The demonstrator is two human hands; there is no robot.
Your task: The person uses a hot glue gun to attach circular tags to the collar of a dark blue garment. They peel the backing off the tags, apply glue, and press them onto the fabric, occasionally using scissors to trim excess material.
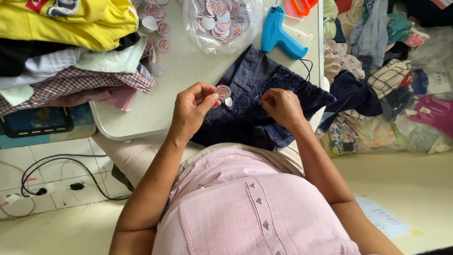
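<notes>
Both forearms reach forward from the lap, bent at the elbows, wrists meeting over the near edge of the white table [155, 101]. Spread there is a dark navy garment [255, 101] with a lace panel, half draped off the edge toward the person's knees. To the left a tall pile of folded clothes [66, 47] rises, yellow on top, checked cloth beneath. On the floor to the right lies a heap of bagged and loose garments [387, 71].

The left hand [191, 111] is raised slightly, palm turned inward, thumb and fingertips pinched together on a small round pink tag [223, 91], which stands just above the navy cloth; a second pale round piece hangs right under it. The right hand [282, 107] rests knuckles-up on the lace, fingers curled closed around a fold of the garment, though exactly what it nips is hidden.

Farther back sits a clear plastic bag of round tags [222, 21], pink and white. Beside it lies a blue tagging gun [279, 34], then orange scissor handles [302, 6]. Loose round tags [160, 33] scatter by the pile.
</notes>
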